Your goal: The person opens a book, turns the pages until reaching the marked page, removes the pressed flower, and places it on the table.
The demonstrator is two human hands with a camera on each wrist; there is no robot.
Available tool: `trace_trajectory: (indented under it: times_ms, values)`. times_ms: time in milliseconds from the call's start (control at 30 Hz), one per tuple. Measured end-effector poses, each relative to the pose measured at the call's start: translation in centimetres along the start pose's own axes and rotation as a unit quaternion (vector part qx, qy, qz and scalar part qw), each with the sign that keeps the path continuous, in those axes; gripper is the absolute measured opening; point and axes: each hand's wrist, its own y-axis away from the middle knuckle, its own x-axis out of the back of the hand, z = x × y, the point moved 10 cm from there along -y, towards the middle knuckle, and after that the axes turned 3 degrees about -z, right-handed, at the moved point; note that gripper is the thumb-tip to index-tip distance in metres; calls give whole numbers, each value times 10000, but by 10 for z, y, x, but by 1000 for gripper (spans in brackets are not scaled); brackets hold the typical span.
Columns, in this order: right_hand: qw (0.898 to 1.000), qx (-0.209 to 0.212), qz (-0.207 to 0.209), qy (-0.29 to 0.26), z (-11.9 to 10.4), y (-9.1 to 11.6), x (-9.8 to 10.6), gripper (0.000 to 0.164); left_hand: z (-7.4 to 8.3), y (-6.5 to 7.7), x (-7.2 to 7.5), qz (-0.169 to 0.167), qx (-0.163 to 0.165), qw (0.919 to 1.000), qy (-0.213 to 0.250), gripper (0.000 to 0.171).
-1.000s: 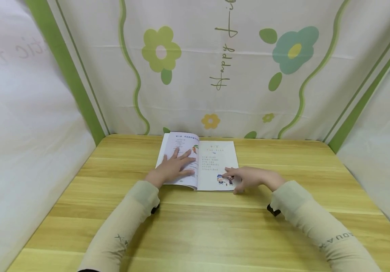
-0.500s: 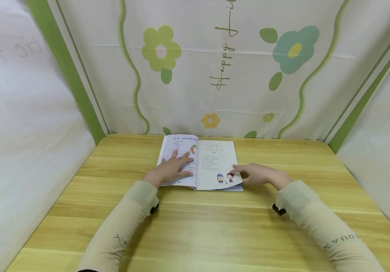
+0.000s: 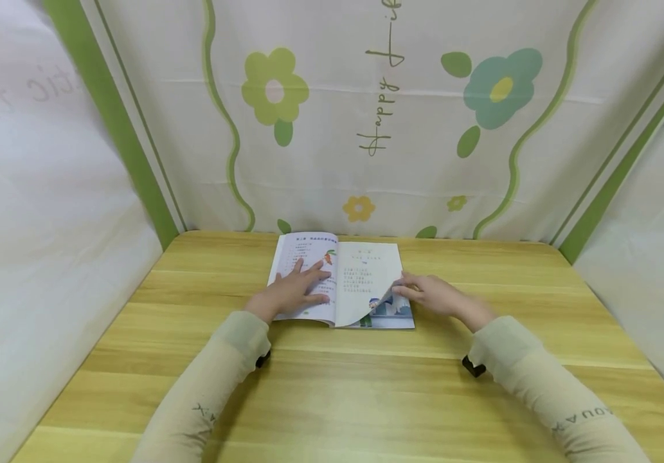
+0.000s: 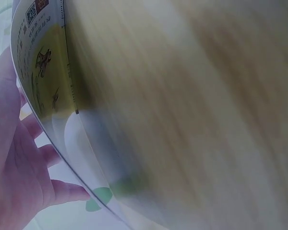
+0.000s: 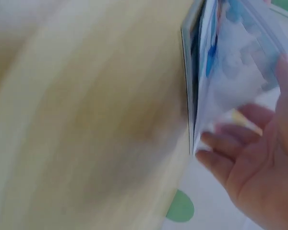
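My left hand (image 3: 290,292) lay spread, grasping nothing, across the left page (image 3: 315,251) of a book (image 3: 339,276), open on the wooden table (image 3: 332,386) near its far edge, before a flowered cloth (image 3: 355,96). My right hand (image 3: 436,296) pinched the right page (image 3: 360,273) between thumb and fingers at its outer side, the near part curled up to show a coloured picture (image 3: 392,315) beneath. The paper looked thin, smooth and limp, I judged: apt to slip or crease, and to tear if yanked. Its loose outer edge seemed the place for a light fingertip hold, with the opposite side steadied, as so slim a book could slide.
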Motion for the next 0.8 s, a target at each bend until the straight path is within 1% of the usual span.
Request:
trace_trajectory:
  times_ms: [33,133,233,333,433,600,700,800]
  values:
    - [9999,-93,71,5,1,-1,0,62,0,0,0,-17,10,10000,2,69]
    - [9990,-346,208,-199,2,-2,0,69,1,2,0,-39,8,10000,15,69]
    - [9969,-416,284,-603,-1,-4,2,75,1,1,0,-28,6,10000,2,69]
    - [9932,-338,391,-1040,-7,-6,5,78,0,0,0,-5,0,10000,16,70]
    - [9871,-213,428,-1528,-13,-9,4,82,-2,-2,0,-16,6,10000,41,70]
    - [9705,-51,447,-2367,-23,-16,-3,93,-3,-2,-1,-14,3,10000,94,70]
    - [9620,22,508,-2684,-29,-18,-7,96,-2,-2,-1,-14,-9,9999,127,70]
    - [9587,175,562,-2781,-38,-20,-11,98,-2,-2,-1,4,-28,9999,136,69]
